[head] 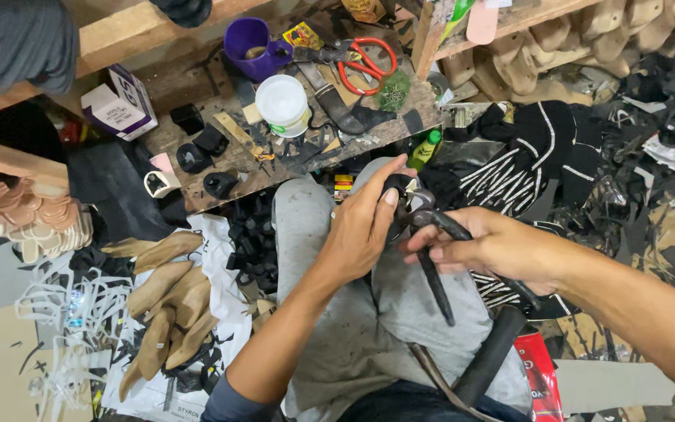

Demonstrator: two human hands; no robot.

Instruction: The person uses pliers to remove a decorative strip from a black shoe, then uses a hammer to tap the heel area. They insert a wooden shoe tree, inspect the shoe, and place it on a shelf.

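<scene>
far left: stack of pale insole cut-outs on a shelf edge, white plastic offcuts spread on the floor below. next over, a bunch of wooden shoe lasts lying on white paper, probably parked within arm's reach.

middle: left hand curled over a small black shoe piece resting above the knee, thumb and fingers closed round it, seemingly to keep it from twisting. just beside it, right hand wrapped round the handles of dark lasting pincers, nose touching the black piece; can't tell how far the nose is open, hidden by the left fingers. grey trousers underneath doing duty as the work surface. curved black handle leaning on the thigh lower down.

above the hands: low wooden bench, scarred and crowded, with a white tub, purple mug, red-handled scissors, a knife, black scraps all over.

right: black fabric with white stripes piled on the floor, more lasts racked under a shelf, black trimmings everywhere. cramped, cluttered little workshop.
</scene>
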